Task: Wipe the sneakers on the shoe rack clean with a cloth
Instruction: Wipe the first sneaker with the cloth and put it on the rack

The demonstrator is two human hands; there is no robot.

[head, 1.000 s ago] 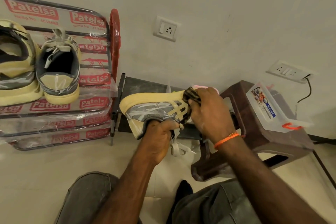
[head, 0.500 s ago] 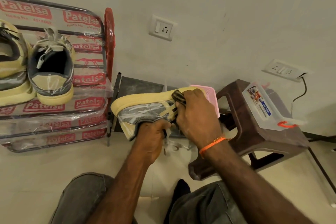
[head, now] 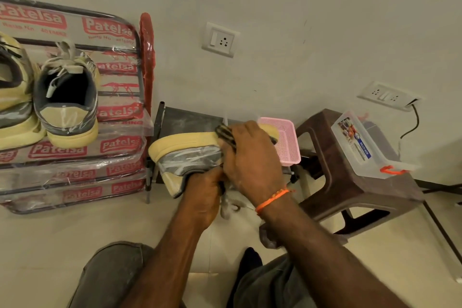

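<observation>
The left hand has its grip clamped on the sneaker, fingers curled in at the collar near the heel, holding it sole-up in the air in front of the rack. The right hand has its grip closed on a dark striped cloth, pressing it against the side of the shoe where the yellow sole meets the grey upper.

To do this stroke well, the left hand should brace the shoe firmly so it does not twist under the pressure, while the cloth runs along the seam of sole and upper in overlapping passes toward the toe, folding to a fresh face when it looks soiled. Turning the shoe by the left wrist would bring the far side within reach.

Both forearms reach forward from the lap, right wrist over the left, the right one wearing an orange thread band. Two more sneakers stand on the top shelf of the rack, heels outward. A pink basket sits just behind the held shoe, and a brown stool carries a clear box.
</observation>
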